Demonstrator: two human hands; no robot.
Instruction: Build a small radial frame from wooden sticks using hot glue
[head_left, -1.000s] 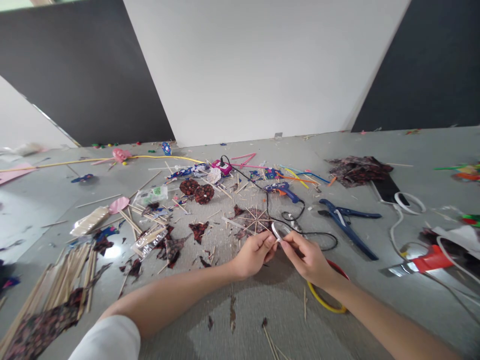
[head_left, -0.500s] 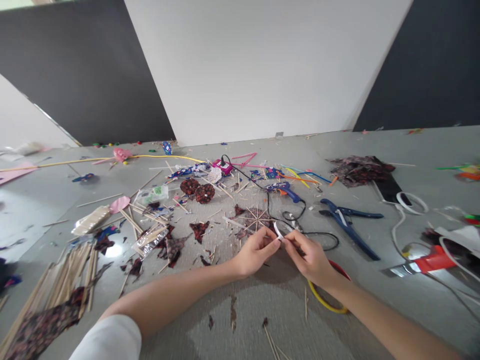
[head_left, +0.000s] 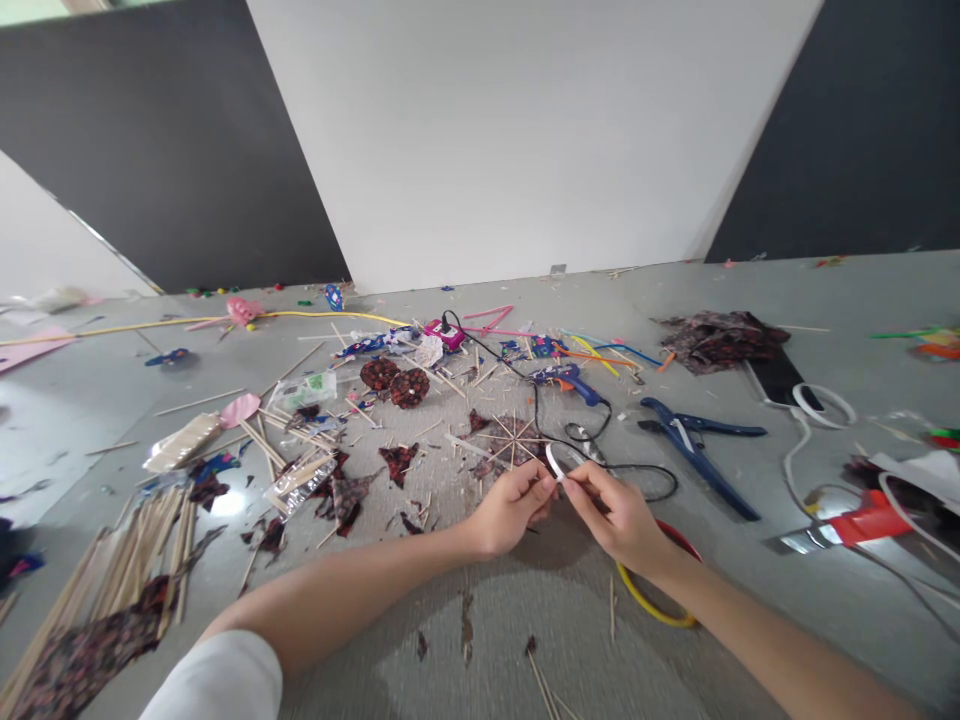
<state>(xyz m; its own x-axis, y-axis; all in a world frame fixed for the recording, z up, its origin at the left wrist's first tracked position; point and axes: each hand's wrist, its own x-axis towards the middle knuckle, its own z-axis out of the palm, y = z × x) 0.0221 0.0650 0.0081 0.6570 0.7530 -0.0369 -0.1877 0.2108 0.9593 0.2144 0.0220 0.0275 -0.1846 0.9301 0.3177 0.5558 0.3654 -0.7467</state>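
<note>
My left hand [head_left: 511,508] and my right hand [head_left: 616,515] meet over the grey floor, fingertips pinched together on a small white tape roll [head_left: 559,460]. The roll sticks up between the two hands. Just beyond them lies a star of thin wooden sticks with dark patterned cloth [head_left: 510,440]. A black cord [head_left: 637,475] curls on the floor behind my right hand. Under my right wrist a yellow and red ring [head_left: 649,605] lies flat.
Blue cutters [head_left: 697,445] lie to the right, a blue glue gun [head_left: 566,380] further back. A pile of bamboo sticks [head_left: 127,560] fills the near left. Cloth scraps [head_left: 397,460], wrappers and coloured straws litter the floor. A phone [head_left: 776,380] and white tape rolls sit far right.
Both hands stay pinched on the white tape roll, shifting only slightly; the roll sits a touch higher than a second ago.
</note>
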